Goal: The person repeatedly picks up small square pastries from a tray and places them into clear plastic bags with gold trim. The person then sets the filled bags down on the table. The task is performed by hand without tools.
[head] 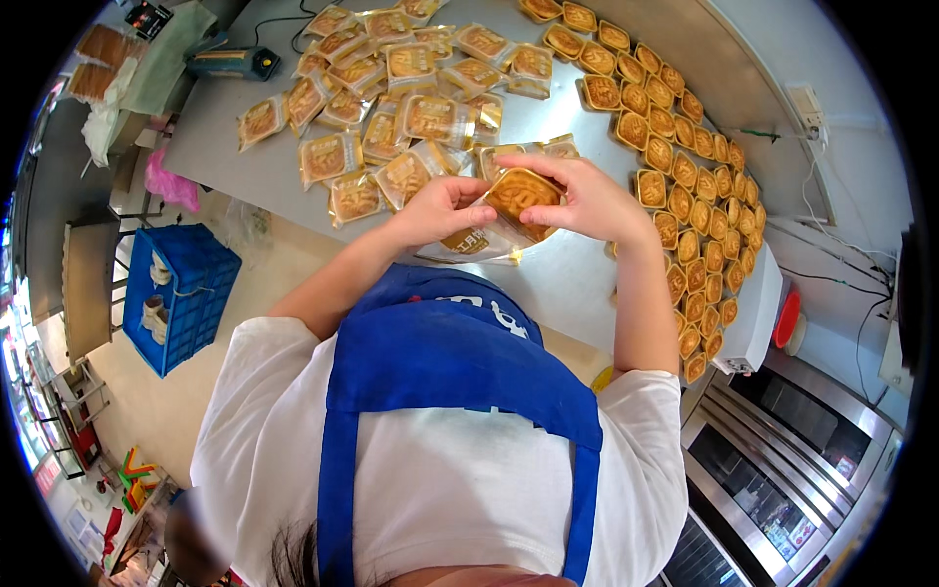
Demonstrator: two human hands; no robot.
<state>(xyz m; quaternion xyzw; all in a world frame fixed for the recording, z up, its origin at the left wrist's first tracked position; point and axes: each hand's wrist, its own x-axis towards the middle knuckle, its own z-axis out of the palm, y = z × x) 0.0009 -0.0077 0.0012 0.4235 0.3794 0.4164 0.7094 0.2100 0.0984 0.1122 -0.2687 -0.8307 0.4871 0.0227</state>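
Between my hands is a golden-brown square mooncake (522,191) in a gold plastic tray, tilted up above the metal table. My right hand (590,194) grips it, thumb on the near face and fingers around the far edge. My left hand (439,211) pinches a clear printed plastic bag (469,246) at the mooncake's left side. The mooncake's lower part seems to be inside the bag's mouth, though how deep I cannot tell. Just beyond my hands lies a heap of bagged mooncakes (436,119).
Rows of unwrapped mooncakes in gold trays (686,202) cover the table's right side. What looks like an impulse heat sealer (233,63) sits at the far left corner of the steel table (213,139). A blue plastic crate (187,282) stands left; glass-fronted ovens (763,469) are at right.
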